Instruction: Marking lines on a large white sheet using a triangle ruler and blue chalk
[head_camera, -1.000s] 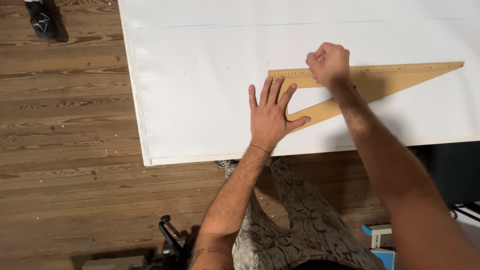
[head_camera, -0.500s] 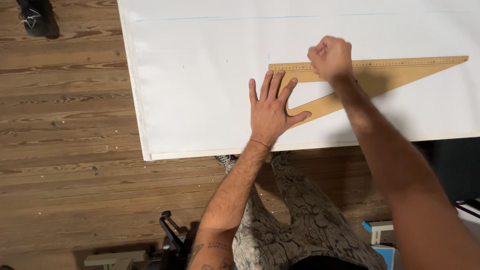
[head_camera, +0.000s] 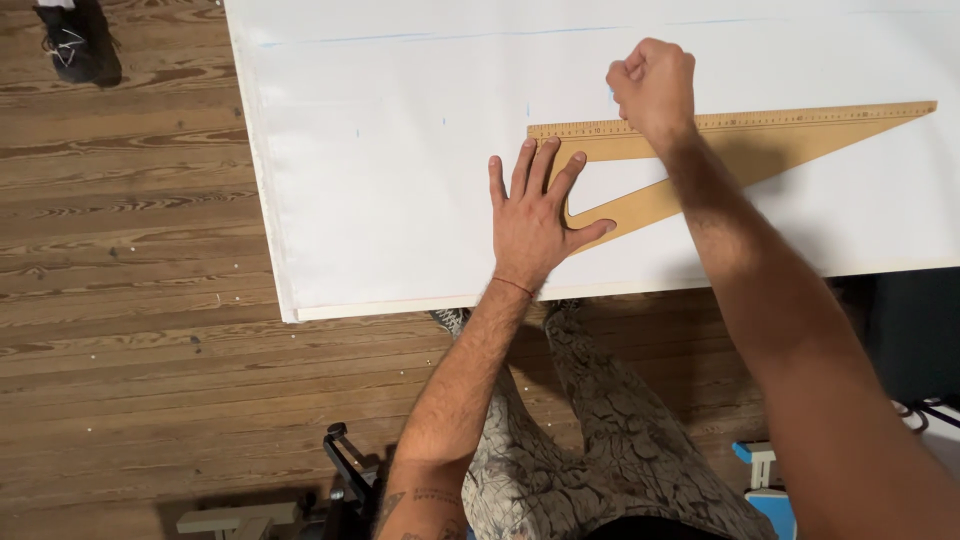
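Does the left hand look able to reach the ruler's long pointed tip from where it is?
Probably not without shifting. The left hand lies flat on the ruler's blunt end, and the right hand and forearm cross above the ruler between it and the far tip.

Left hand (head_camera: 535, 215): flat, palm down, fingers spread and pointing toward 12 o'clock, thumb splayed toward 3 o'clock. Thin red band at the wrist. Left forearm runs from 7 o'clock, tattoo marks near the elbow. Right hand (head_camera: 652, 85): closed in a loose fist, knuckles up, at 1 o'clock from the left hand. Right forearm extends from 5 o'clock, straight, crossing above the left thumb side. Hands near, not touching.
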